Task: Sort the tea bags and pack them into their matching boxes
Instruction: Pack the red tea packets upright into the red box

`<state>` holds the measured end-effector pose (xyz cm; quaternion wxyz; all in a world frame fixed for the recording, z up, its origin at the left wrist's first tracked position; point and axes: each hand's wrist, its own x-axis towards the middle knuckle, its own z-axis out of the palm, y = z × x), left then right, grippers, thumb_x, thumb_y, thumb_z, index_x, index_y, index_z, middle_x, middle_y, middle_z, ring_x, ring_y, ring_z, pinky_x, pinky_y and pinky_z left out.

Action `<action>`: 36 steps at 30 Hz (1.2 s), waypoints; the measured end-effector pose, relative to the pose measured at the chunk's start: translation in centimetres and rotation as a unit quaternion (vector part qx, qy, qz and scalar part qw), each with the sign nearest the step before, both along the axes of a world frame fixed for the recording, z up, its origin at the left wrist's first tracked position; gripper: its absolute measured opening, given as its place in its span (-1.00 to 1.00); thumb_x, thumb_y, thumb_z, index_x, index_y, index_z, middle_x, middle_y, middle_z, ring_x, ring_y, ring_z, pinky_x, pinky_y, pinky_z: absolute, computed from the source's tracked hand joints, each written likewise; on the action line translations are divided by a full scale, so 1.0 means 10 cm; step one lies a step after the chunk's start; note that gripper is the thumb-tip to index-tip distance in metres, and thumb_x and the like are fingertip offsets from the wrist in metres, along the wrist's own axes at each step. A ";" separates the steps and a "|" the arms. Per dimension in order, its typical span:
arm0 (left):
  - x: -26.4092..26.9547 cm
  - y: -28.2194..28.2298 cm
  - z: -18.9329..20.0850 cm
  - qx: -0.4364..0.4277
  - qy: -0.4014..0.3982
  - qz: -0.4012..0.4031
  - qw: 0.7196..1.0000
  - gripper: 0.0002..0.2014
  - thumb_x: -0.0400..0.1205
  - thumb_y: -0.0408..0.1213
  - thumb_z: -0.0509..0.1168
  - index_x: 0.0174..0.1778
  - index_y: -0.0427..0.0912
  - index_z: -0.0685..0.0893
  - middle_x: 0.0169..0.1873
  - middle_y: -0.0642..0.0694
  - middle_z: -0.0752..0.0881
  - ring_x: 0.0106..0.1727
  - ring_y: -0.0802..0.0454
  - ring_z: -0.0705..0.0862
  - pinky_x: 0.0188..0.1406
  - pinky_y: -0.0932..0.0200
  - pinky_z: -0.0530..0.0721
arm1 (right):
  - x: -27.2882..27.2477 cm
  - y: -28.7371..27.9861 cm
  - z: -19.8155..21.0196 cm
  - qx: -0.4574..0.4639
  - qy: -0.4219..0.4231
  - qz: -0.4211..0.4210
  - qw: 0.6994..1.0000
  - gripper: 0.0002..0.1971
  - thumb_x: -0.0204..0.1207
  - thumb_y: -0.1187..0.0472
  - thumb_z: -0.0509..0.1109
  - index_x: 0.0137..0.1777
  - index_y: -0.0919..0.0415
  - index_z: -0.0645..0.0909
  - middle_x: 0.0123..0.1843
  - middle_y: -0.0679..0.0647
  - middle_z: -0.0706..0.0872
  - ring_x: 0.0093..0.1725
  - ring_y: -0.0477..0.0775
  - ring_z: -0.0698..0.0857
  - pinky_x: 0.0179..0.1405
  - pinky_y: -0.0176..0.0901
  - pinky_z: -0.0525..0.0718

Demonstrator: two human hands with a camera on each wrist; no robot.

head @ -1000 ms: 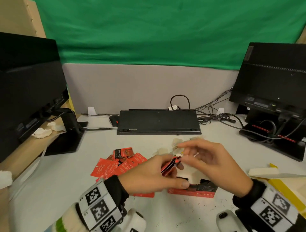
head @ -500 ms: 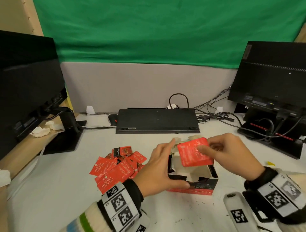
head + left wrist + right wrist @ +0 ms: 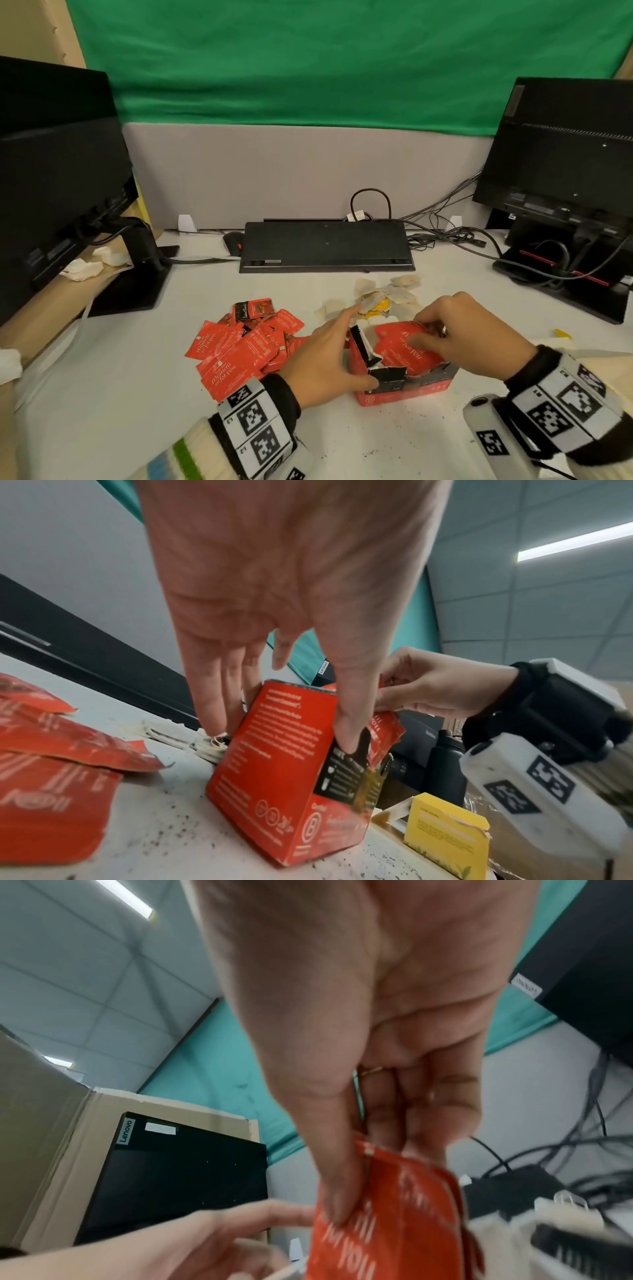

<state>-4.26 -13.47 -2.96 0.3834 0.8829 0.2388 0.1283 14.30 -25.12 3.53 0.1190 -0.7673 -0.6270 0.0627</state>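
An open red tea box [image 3: 404, 387] with torn flaps stands on the white desk. My left hand [image 3: 337, 346] grips it from the left, with the thumb on its front corner and the fingers down its far side; the left wrist view shows the same hold on the box [image 3: 274, 772]. My right hand [image 3: 421, 334] pinches a red tea bag packet [image 3: 400, 353] that sits tilted, partly inside the box's mouth. The right wrist view shows the thumb and fingers clamped on this packet [image 3: 394, 1218]. Several loose red packets [image 3: 239, 346] lie left of the box. Beige tea bags [image 3: 387, 294] lie behind it.
A yellow tea box [image 3: 445, 834] lies right of the red one. A black keyboard [image 3: 325, 245] stands at the back, with tangled cables [image 3: 445, 236] beside it. Monitors flank the desk at the left [image 3: 58, 178] and the right [image 3: 561, 154]. Crumpled tissues [image 3: 82, 269] lie by the left monitor.
My right hand has brought the red packet down from above the box into its mouth. My left hand let go of the packets and settled around the box.
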 end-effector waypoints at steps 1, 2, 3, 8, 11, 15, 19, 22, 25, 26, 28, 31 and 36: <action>0.00 0.00 0.00 0.005 -0.001 0.003 1.000 0.01 0.42 0.00 0.57 0.63 0.29 0.01 0.46 0.10 0.47 0.41 0.16 0.49 0.22 0.32 0.48 | 0.01 -0.02 0.04 -0.009 0.002 0.013 1.000 -0.80 0.54 -0.05 0.42 -0.16 0.04 0.76 -0.33 -0.12 0.72 -0.33 -0.11 0.64 -0.36 -0.38 0.54; 0.01 -0.01 0.01 0.008 0.001 0.000 1.000 0.02 0.41 0.01 0.57 0.64 0.28 0.01 0.46 0.10 0.47 0.42 0.15 0.49 0.22 0.31 0.49 | 0.00 -0.02 0.05 -0.018 -0.004 0.020 1.000 -0.80 0.54 -0.06 0.41 -0.12 0.03 0.76 -0.29 -0.13 0.74 -0.30 -0.12 0.66 -0.34 -0.38 0.56; 0.01 -0.03 0.00 0.009 0.003 -0.004 1.000 0.03 0.40 0.02 0.57 0.65 0.28 0.00 0.46 0.09 0.48 0.43 0.14 0.49 0.19 0.31 0.51 | -0.02 -0.02 0.03 -0.029 -0.017 0.022 0.999 -0.80 0.55 -0.07 0.40 -0.10 0.02 0.76 -0.28 -0.13 0.73 -0.30 -0.13 0.66 -0.35 -0.38 0.54; 0.04 -0.25 -0.02 0.040 0.007 -0.025 0.999 0.01 0.42 0.04 0.54 0.64 0.30 -0.01 0.46 0.09 0.44 0.39 0.14 0.49 0.17 0.30 0.47 | -0.19 0.07 -0.30 -0.066 -0.062 -0.037 0.995 -0.65 0.60 -0.09 0.29 -0.37 0.06 0.52 -0.43 -0.10 0.43 -0.44 -0.13 0.46 -0.46 -0.32 0.38; 0.05 -0.31 -0.03 0.053 0.006 -0.019 0.998 -0.01 0.42 0.05 0.52 0.63 0.31 -0.02 0.46 0.09 0.43 0.35 0.13 0.49 0.14 0.28 0.46 | -0.23 0.11 -0.40 -0.032 -0.007 -0.062 0.998 -0.48 0.61 -0.10 0.24 -0.55 0.13 0.38 -0.51 0.09 0.48 -0.52 0.01 0.44 -0.47 -0.23 0.44; 0.05 -0.28 -0.03 0.043 0.000 -0.015 0.999 -0.02 0.43 0.02 0.51 0.62 0.30 -0.01 0.46 0.07 0.42 0.36 0.14 0.48 0.17 0.31 0.46 | -0.20 0.12 -0.34 -0.026 0.151 -0.035 0.988 -0.38 0.68 -0.11 0.15 -0.43 0.37 0.64 -0.51 0.19 0.68 -0.53 0.00 0.57 -0.37 -0.21 0.58; 0.05 -0.27 -0.03 0.041 -0.005 -0.011 0.999 -0.03 0.43 0.04 0.52 0.63 0.30 0.00 0.47 0.10 0.41 0.37 0.16 0.46 0.13 0.36 0.38 | -0.14 0.10 -0.29 -0.051 0.188 0.032 0.980 -0.63 0.64 0.13 0.26 -0.39 0.11 0.71 -0.49 0.03 0.69 -0.50 -0.16 0.58 -0.34 -0.30 0.57; 0.06 -0.26 -0.06 0.038 -0.011 -0.012 0.999 -0.03 0.42 0.04 0.52 0.63 0.30 0.01 0.45 0.10 0.41 0.36 0.15 0.46 0.11 0.33 0.45 | -0.23 0.11 -0.34 -0.044 0.140 0.039 0.988 -0.57 0.44 0.35 0.21 -0.54 -0.13 0.57 -0.57 -0.04 0.49 -0.53 -0.10 0.42 -0.43 -0.40 0.43; 0.05 -0.23 -0.05 0.016 -0.009 -0.019 1.000 0.01 0.41 0.02 0.55 0.62 0.32 0.00 0.46 0.06 0.41 0.40 0.11 0.46 0.19 0.23 0.57 | -0.24 0.10 -0.34 -0.040 0.140 0.036 0.989 -0.48 0.47 0.36 0.26 -0.54 -0.29 0.58 -0.58 -0.13 0.55 -0.52 -0.16 0.53 -0.43 -0.49 0.45; 0.04 -0.21 -0.03 0.006 0.000 -0.027 1.000 0.04 0.39 0.02 0.57 0.63 0.32 -0.02 0.48 0.05 0.39 0.43 0.09 0.45 0.27 0.18 0.57 | -0.22 0.10 -0.33 -0.040 0.149 0.032 0.987 -0.53 0.50 0.34 0.29 -0.50 -0.25 0.62 -0.56 -0.15 0.61 -0.51 -0.20 0.58 -0.42 -0.50 0.49; -0.01 -0.12 0.05 -0.001 0.038 -0.049 0.998 0.12 0.36 0.01 0.61 0.65 0.32 -0.07 0.51 0.05 0.33 0.48 0.06 0.42 0.40 0.15 0.50 | -0.18 0.08 -0.29 -0.039 0.166 0.014 0.985 -0.69 0.56 0.28 0.34 -0.37 -0.03 0.72 -0.46 -0.09 0.75 -0.49 -0.22 0.67 -0.37 -0.43 0.62; -0.18 0.23 0.22 0.049 0.113 -0.046 0.991 0.10 0.38 -0.09 0.61 0.64 0.34 -0.05 0.46 0.03 0.32 0.48 0.02 0.42 0.42 0.08 0.53 | -0.10 0.05 -0.20 -0.036 0.168 -0.017 0.985 -0.80 0.58 0.21 0.37 -0.24 0.12 0.77 -0.37 -0.05 0.82 -0.48 -0.20 0.71 -0.33 -0.32 0.72; -0.58 0.91 0.30 0.123 0.306 0.054 0.942 0.30 0.28 -0.20 0.67 0.67 0.25 -0.20 0.57 -0.03 0.04 0.57 -0.09 0.16 0.46 -0.08 0.50 | 0.03 0.01 -0.06 -0.010 0.131 -0.032 0.991 -0.82 0.57 0.15 0.39 -0.22 0.09 0.77 -0.38 -0.09 0.81 -0.45 -0.19 0.73 -0.29 -0.43 0.67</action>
